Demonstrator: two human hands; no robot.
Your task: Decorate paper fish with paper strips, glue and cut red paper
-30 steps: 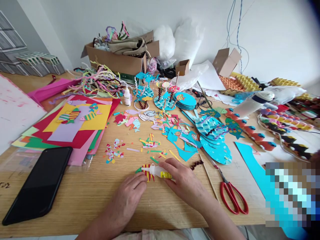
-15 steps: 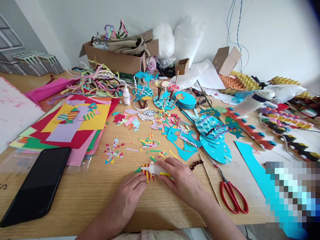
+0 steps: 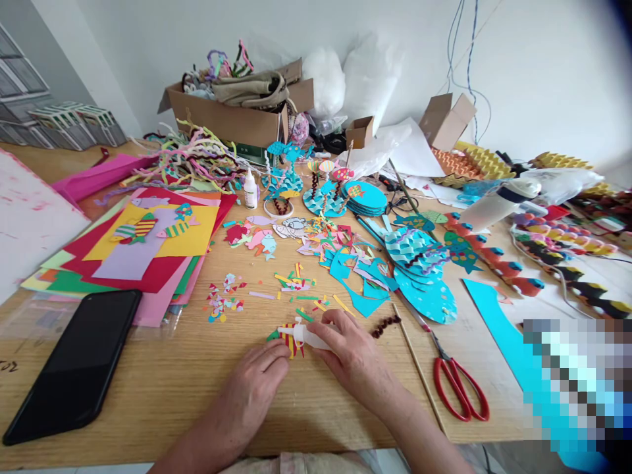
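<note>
Grasping bottle (image 3: 313, 338) in right grip (image 3: 353, 349), left grip (image 3: 257, 378) pinning paper fish (image 3: 290, 343) on littered table (image 3: 158, 388), pale wall (image 3: 197, 29) behind

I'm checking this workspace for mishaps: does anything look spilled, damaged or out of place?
The blue paper strip at right: it seems to overhang the front edge of the table, though a pixelated patch hides part of it. No spill or damage is evident around the glue bottle in the right hand.

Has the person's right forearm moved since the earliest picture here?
Yes, the right forearm has shifted slightly left: against the wooden stick, which lies unmoved on the table, it now covers less of the near end.
</note>
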